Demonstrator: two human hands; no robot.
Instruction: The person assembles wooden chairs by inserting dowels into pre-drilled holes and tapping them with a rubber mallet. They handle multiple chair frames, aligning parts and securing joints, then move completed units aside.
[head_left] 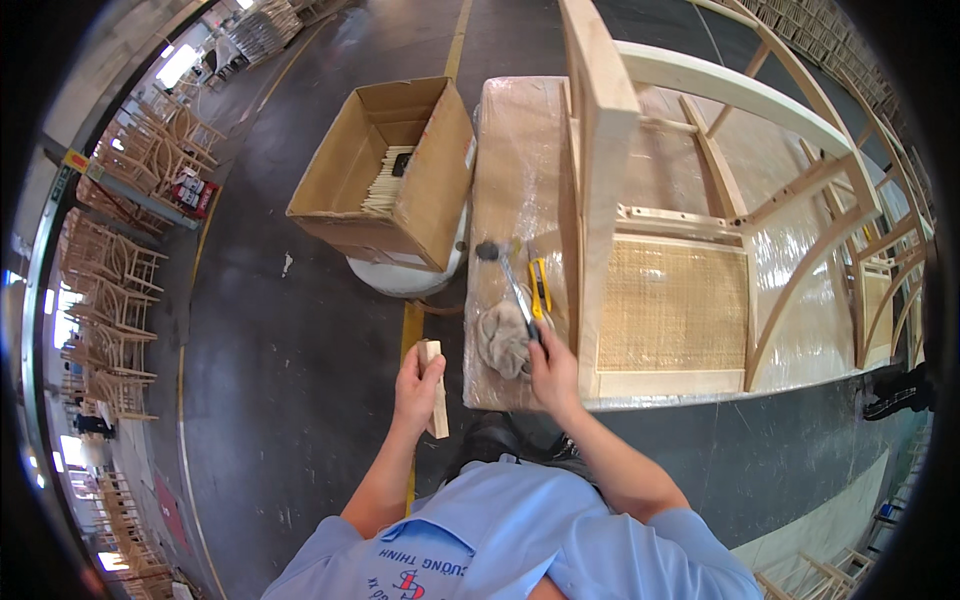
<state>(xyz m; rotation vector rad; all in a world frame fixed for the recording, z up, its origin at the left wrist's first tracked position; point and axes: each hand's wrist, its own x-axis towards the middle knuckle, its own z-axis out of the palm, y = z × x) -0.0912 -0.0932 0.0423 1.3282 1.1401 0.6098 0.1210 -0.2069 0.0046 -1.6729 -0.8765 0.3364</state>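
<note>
My left hand is closed around a short, pale wooden block, held upright in front of the table's left end. My right hand grips the dark handle of a hammer, whose black head points away from me over the tabletop. Right beside the hammer lies a yellow utility knife. Under the hammer's handle is a crumpled grey cloth or glove. Just right of my right hand, a light wooden chair frame with a woven cane panel rests on the table.
The table is covered in clear plastic film. Left of it, an open cardboard box holding thin wooden pieces sits on a round white stand. More chair frames stand on the right, and stacked chairs line the far left.
</note>
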